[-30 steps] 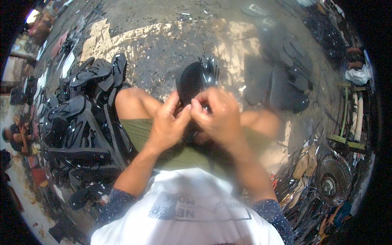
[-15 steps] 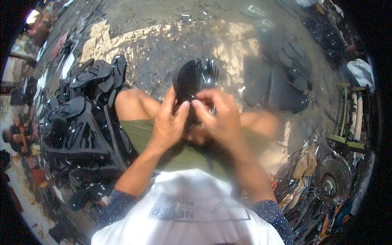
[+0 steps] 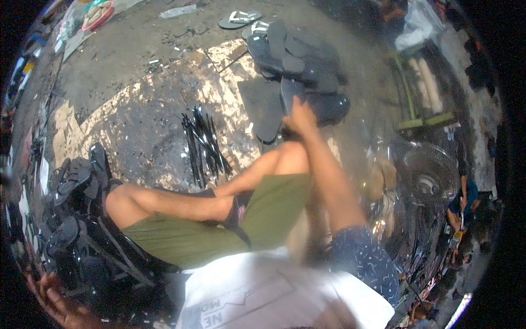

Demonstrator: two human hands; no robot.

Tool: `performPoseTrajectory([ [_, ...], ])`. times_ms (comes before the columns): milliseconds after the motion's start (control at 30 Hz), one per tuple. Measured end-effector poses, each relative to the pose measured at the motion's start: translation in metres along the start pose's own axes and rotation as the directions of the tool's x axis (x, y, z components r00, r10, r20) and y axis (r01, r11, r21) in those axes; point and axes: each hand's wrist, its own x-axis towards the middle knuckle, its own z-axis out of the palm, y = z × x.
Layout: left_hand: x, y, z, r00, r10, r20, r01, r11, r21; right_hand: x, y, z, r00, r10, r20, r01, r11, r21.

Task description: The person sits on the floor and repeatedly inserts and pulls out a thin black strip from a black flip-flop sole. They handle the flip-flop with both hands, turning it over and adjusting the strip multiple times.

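shirt (image 3: 257,277): white, loose cloth, creased across the front
shirt print (image 3: 219,312): dark grey lettering, with a thin angular line beside it
right sleeve (image 3: 364,263): dark navy, scattered with small pale dashes, ending near the elbow
shorts (image 3: 276,205): plain olive green
right forearm (image 3: 331,189): bare
right hand (image 3: 303,118): bare
legs (image 3: 183,205): bare below the shorts

Dark-grey sole (image 3: 290,92); olive shorts (image 3: 189,238); white-flecked navy sleeve (image 3: 365,262).

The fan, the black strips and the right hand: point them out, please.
Fan (image 3: 429,185), head view: on its hub.
Black strips (image 3: 206,141), head view: middle of the bundle.
Right hand (image 3: 301,117), head view: back of the hand.
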Motion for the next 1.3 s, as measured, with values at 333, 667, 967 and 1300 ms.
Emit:
performPoseTrajectory([
  [333,-0.055,-0.019,0.223,0.849,-0.221,0.479,0.403,0.858,-0.319,-0.162,-0.208,-0.04,0.57,-0.788,-0.234,0.485,0.092,0.869],
  [667,-0.076,-0.036,0.165,0.899,-0.044,0.436,-0.08,0.962,0.262,-0.068,-0.234,0.088,0.927,-0.351,0.134,0.206,0.772,0.601],
  [967,-0.054,0.014,0.262,0.786,-0.087,0.612,0.328,0.898,-0.294,-0.108,-0.252,-0.003,0.917,-0.396,-0.052,0.189,0.317,0.929],
  [1300,-0.027,-0.021,0.226,0.92,-0.263,0.29,0.391,0.642,-0.659,-0.088,-0.227,0.048,0.913,-0.407,0.024,0.169,0.433,0.885],
])
